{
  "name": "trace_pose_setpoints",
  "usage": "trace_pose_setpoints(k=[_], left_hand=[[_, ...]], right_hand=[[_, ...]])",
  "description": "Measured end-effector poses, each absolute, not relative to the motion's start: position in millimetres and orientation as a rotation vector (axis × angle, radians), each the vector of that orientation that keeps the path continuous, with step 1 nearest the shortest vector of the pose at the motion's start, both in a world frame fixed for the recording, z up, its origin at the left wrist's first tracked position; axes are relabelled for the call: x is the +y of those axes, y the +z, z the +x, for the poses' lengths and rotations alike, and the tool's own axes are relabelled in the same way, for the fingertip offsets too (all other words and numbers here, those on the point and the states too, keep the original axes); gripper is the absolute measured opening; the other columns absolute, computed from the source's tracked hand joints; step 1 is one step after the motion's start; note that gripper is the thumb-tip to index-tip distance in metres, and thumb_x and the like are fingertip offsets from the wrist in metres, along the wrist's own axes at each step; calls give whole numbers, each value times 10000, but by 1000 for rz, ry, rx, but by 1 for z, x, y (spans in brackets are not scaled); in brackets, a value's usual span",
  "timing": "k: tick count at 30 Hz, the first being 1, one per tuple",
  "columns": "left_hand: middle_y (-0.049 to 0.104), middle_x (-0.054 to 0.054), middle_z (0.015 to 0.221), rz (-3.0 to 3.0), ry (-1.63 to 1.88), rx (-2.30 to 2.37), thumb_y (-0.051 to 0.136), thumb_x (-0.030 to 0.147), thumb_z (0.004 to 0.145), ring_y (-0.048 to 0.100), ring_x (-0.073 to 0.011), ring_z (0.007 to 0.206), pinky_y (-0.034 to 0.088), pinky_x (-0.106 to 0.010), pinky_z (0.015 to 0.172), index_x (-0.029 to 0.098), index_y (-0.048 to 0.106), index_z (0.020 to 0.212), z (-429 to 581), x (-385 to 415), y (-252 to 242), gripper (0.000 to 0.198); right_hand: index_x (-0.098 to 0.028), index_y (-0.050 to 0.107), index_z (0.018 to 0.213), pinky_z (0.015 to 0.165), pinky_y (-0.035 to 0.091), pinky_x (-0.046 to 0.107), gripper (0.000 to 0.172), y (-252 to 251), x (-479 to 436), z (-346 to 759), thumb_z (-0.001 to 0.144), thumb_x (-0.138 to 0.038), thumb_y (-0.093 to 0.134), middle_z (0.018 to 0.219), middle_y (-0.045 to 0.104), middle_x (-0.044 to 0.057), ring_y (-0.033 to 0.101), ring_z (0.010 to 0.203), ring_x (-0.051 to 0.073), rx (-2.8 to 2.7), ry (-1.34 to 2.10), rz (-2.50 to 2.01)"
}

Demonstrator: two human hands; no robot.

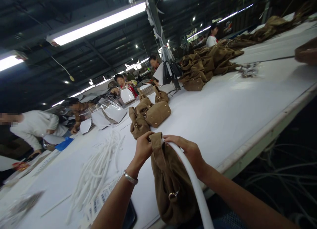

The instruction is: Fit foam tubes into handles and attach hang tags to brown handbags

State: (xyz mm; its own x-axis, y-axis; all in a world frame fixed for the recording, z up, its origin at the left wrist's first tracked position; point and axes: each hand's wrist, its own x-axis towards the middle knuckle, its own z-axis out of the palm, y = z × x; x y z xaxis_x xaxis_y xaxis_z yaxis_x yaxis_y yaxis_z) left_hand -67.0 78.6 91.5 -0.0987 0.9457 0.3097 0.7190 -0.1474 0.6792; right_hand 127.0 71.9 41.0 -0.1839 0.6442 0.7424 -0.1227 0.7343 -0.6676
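A brown fabric handbag point(165, 186) with a metal ring on its side stands at the table's front edge, right before me. My left hand point(144, 145) is closed on the bag's strap point(156, 144) near its top. On the other side, my right hand point(189, 151) grips a thick white foam tube point(190, 176), whose upper end is at the strap and whose lower end hangs down toward me. Whether the tube's tip is inside the strap I cannot tell. Several finished-looking brown bags point(158, 114) sit just beyond my hands.
Loose white tubes point(95, 169) lie in a heap on the left of the white table point(205, 113), near printed label sheets point(99, 202) and a dark phone-like object point(130, 215). Brown bags point(205, 65) are piled farther back by a post. Several people work along the far side.
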Motion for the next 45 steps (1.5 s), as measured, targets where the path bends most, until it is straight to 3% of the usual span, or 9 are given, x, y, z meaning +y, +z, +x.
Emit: trace_pose_setpoints(k=[7, 14, 24, 29, 33, 36, 45], left_hand=[[697, -17, 699, 1784, 1107, 1896, 727, 312, 666, 602, -171, 678, 441, -240, 620, 133, 751, 872, -74, 77, 86, 274], [614, 18, 601, 1725, 1074, 1898, 709, 322, 686, 516, -131, 603, 379, -219, 557, 135, 739, 748, -77, 81, 85, 199], [652, 4, 663, 1651, 1064, 1841, 709, 364, 710, 556, -148, 648, 414, -219, 576, 138, 743, 840, -91, 82, 74, 263], [644, 4, 654, 1631, 1064, 1827, 731, 369, 718, 567, -148, 644, 400, -212, 548, 131, 746, 863, -88, 80, 75, 279], [747, -46, 937, 1607, 1039, 1686, 718, 383, 764, 665, -205, 850, 519, -270, 737, 160, 735, 1056, -85, 72, 75, 367], [729, -69, 1145, 1515, 1094, 1565, 729, 360, 772, 665, -249, 1044, 522, -336, 912, 184, 705, 1161, -84, 65, 71, 428], [713, -90, 1195, 1452, 1133, 1534, 766, 317, 727, 650, -291, 1113, 520, -393, 974, 157, 705, 1159, -77, 57, 70, 465]], right_hand=[[-276, 576, 1312, 1031, 513, 375, 442, 34, 67, 125, 929, -69, 501, 1334, 625, 69, 597, 1212, 184, -1710, 567, -241], [-257, 624, 1250, 989, 542, 368, 354, 32, 69, 126, 931, -126, 545, 1270, 663, 84, 629, 1171, 198, -1609, 608, -297], [-237, 651, 1204, 1037, 514, 376, 311, 26, 86, 107, 918, -162, 553, 1207, 694, 58, 650, 1125, 200, -1625, 775, -407], [-236, 698, 1134, 895, 588, 324, 260, 19, 94, 97, 882, -210, 640, 1076, 742, 33, 707, 964, 193, -1674, 832, -418], [-215, 682, 1147, 957, 563, 372, 241, 17, 93, 98, 933, -261, 581, 1124, 727, 63, 688, 1027, 207, -1584, 793, -485], [-211, 655, 1187, 994, 546, 391, 264, 17, 91, 101, 946, -267, 560, 1178, 705, 75, 668, 1076, 209, -1560, 746, -499], [-188, 678, 1135, 983, 535, 386, 278, 39, 88, 107, 894, -127, 553, 1147, 708, 90, 664, 1061, 225, -1781, 607, -532]])
